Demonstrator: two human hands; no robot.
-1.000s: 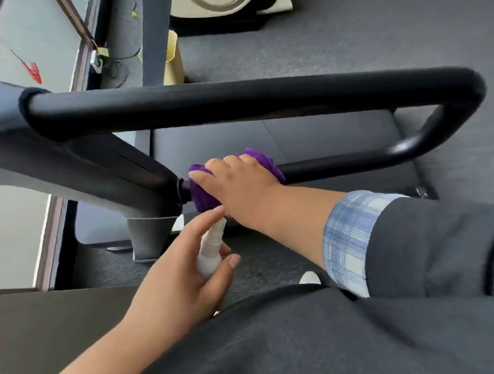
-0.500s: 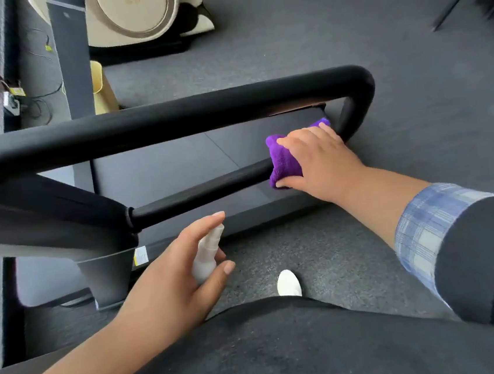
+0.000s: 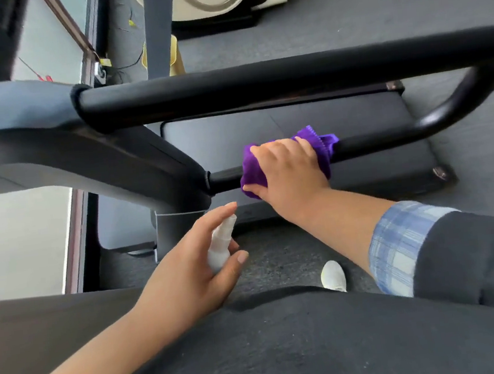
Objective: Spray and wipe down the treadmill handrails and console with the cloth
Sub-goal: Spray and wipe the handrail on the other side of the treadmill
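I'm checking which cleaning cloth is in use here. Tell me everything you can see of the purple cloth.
The purple cloth is a vivid violet, soft, plush fabric, like microfibre, with a ribbed or fringed edge sticking up at its far end. It is bunched and wrapped round the thin lower handrail bar of the treadmill, a little way out from where the bar meets the upright. The right hand grips it from above, fingers over the top and thumb beneath, covering its middle. Only its two ends show. Whether it is damp cannot be told.

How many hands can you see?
2. The right hand grips the purple cloth on the lower black rail. The left hand holds the white spray bottle, nearer the body.
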